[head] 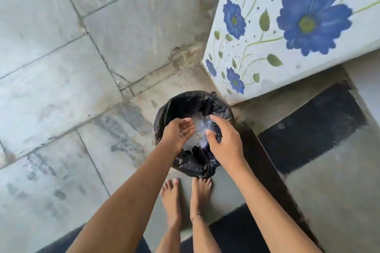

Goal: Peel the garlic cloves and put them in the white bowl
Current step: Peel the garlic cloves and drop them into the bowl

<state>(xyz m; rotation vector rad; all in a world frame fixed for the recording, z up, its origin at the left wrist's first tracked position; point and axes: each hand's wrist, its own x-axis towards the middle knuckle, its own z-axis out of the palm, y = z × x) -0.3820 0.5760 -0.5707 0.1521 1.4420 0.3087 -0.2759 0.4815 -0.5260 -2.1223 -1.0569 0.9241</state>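
Both forearms [123, 201] reach over bare feet [171, 197] to a black-lined bin [181, 104] on the floor: left hand [178, 131] cupped open, right hand [225, 139] loosely spread, both hands holding nothing. Pale papery scraps [198, 129] lie inside. No garlic cloves or white bowl show; cloves are probably small, firm and slick, best pinched at the ends.

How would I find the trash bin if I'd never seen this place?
Look for the white wall painted with big blue flowers. On the floor at its bottom corner, just ahead of the person's bare feet, stands the bin. It is the only round thing there, lined with a crinkly black bag, with pale scraps inside.
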